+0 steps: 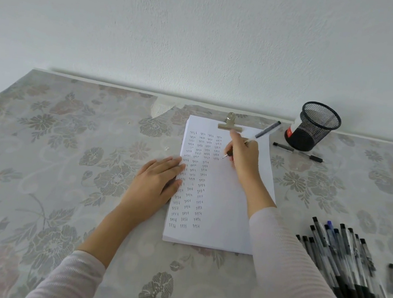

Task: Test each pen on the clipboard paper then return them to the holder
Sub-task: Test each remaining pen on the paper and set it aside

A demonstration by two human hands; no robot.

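Right hand (244, 155) pinching a pen (265, 131) low on the barrel, fingers curled round it. Nib is at the clipboard paper (228, 203), beside the last entry of the rightmost column; can't tell if it's touching or just off. Left hand (156, 183) lies flat with fingers straight and together, pressing the paper's left edge. Positions below are relative to that paper. Table (40, 153) with floral cloth sits under it. The sheet has three long columns of small repeated words, and the fourth stops partway down. Pile of pens (349, 269) lies to the right, towards the person, with one stray pen (390, 279) further right. Mesh holder (315, 127) stands off the top right corner and looks empty through the mesh. Loose pens (297, 152) lie just beside the upper right edge, in front of the holder. Clip (230, 125) is on the top edge. My read: mid-test on the current pen, returns not yet started. Next move: finish the mark, lift the nib clear, carry the pen up-right over the holder's rim and drop it in, with the left hand pinning the sheet. Can't tell whether the pile is tested or not.
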